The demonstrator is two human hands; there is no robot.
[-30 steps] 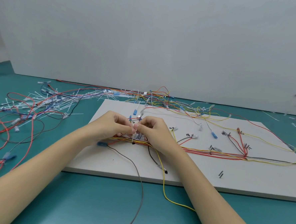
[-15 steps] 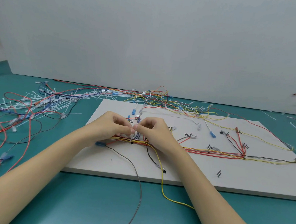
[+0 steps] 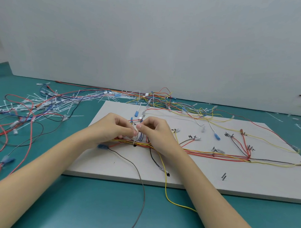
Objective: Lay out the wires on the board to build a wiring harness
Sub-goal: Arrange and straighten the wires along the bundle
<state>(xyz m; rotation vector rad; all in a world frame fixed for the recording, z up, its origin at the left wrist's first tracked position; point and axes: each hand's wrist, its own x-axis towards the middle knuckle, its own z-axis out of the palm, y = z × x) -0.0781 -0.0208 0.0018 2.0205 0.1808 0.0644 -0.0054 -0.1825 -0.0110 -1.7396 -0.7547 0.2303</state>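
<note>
A white board (image 3: pixel 248 179) lies on the teal table with a bundle of red, yellow and black wires (image 3: pixel 214 154) running across its middle. My left hand (image 3: pixel 113 127) and my right hand (image 3: pixel 155 131) meet over the bundle's left part, fingertips together. Both pinch a thin white cable tie (image 3: pixel 136 135) that stands up from the bundle beside some short blue wires (image 3: pixel 141 136). A grey wire (image 3: pixel 138 176) and a yellow wire (image 3: pixel 166 185) trail off the board's front edge toward me.
A heap of loose wires and white cable ties (image 3: pixel 41 107) covers the table at the left. More tangled wires (image 3: pixel 161 100) lie behind the board by the wall. Black pegs (image 3: pixel 223 176) and labelled marks dot the board's right half.
Both hands stay together at the same spot on the bundle; only the fingertips have shifted slightly. The view has drifted a little.
</note>
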